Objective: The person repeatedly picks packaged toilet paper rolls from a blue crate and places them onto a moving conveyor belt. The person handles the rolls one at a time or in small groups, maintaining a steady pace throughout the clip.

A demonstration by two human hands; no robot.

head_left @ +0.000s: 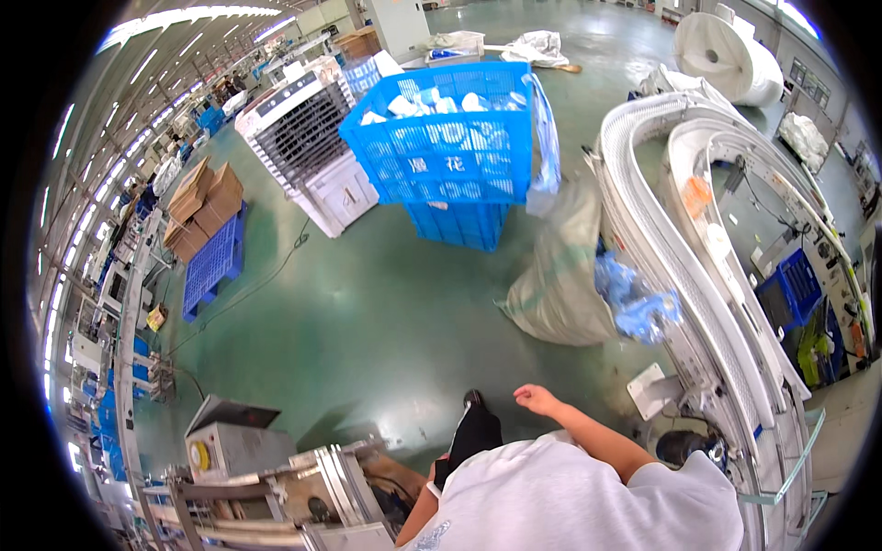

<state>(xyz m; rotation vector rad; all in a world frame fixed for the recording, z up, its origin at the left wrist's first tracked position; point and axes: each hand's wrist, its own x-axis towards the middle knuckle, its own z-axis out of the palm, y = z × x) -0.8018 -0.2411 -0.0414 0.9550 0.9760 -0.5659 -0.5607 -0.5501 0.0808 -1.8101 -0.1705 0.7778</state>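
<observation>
My right hand [535, 399] hangs in the air over the green floor, its fingers loosely curled with nothing visible in them. The nearest thing to it is a large beige woven sack [565, 289], which slumps against the conveyor with blue plastic film [634, 298] at its side. My left hand [432, 470] is low beside my dark trouser leg, its fingers mostly hidden. A light band and a small dark thing [442, 474] show at that wrist. Ahead, a blue perforated crate [441, 156] full of white and clear packs stands on another blue crate [459, 223].
A curved white conveyor [675, 275] runs along my right. To the left of the crates stands a white air cooler [312, 147]. Cardboard boxes [207, 202] and a blue pallet [216, 262] lie farther left; a cable [266, 280] crosses the floor. Metal machinery [322, 487] is close at my lower left.
</observation>
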